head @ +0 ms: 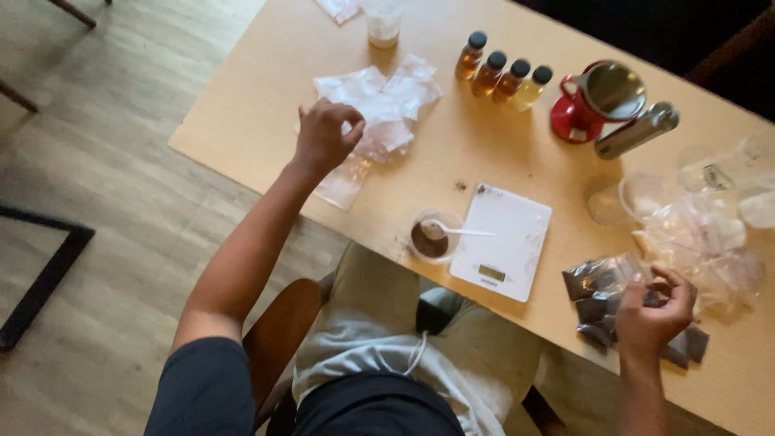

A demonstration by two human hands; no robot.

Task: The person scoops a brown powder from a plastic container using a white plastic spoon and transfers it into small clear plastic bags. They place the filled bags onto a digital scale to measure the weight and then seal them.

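Observation:
My left hand (324, 134) reaches out over a pile of clear plastic bags (379, 105) on the wooden table (242, 121), fingers curled and pinching at one bag's edge. My right hand (655, 311) rests on a stack of small bags filled with dark powder (596, 282) at the right front, fingers closed around one of them. Between my hands stand a small clear cup of brown powder with a white spoon in it (436, 234) and a white digital kitchen scale (504, 241).
Several small amber and yellow bottles (502, 76) stand in a row at the back. A red stand with a metal funnel (593, 101), a metal cylinder (638, 129), clear cups (622, 200) and crumpled plastic (710, 234) are at the right. A plastic cup (383, 23) is at the far edge.

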